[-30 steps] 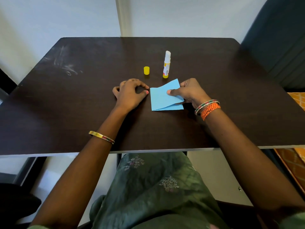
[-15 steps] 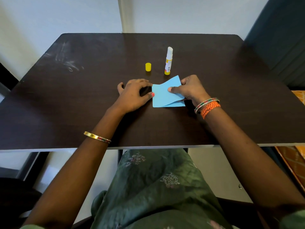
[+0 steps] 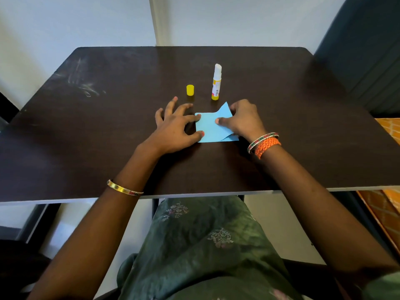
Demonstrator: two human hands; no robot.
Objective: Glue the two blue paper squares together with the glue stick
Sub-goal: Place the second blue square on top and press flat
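Two blue paper squares lie stacked on the dark table (image 3: pixel 108 148). The upper blue square (image 3: pixel 211 127) is curled up along its right side, over the lower blue square (image 3: pixel 232 138), of which only a strip shows. My right hand (image 3: pixel 243 120) pinches the upper square's raised right edge, thumb on top. My left hand (image 3: pixel 175 128) has its fingers spread, with index fingertip and thumb tip pressing the paper's left edge. The uncapped glue stick (image 3: pixel 216 82) stands upright just behind the paper. Its yellow cap (image 3: pixel 190 90) stands to its left.
The table's near edge (image 3: pixel 194 194) runs above my lap. Chalky scuffs (image 3: pixel 84 87) mark the far left of the tabletop. A dark chair back (image 3: pixel 368 50) rises at the right, with orange patterned fabric (image 3: pixel 387 135) below it.
My left hand has uncurled and moved right onto the paper's left edge. The upper square has come down flatter over the lower one, in my right hand throughout.
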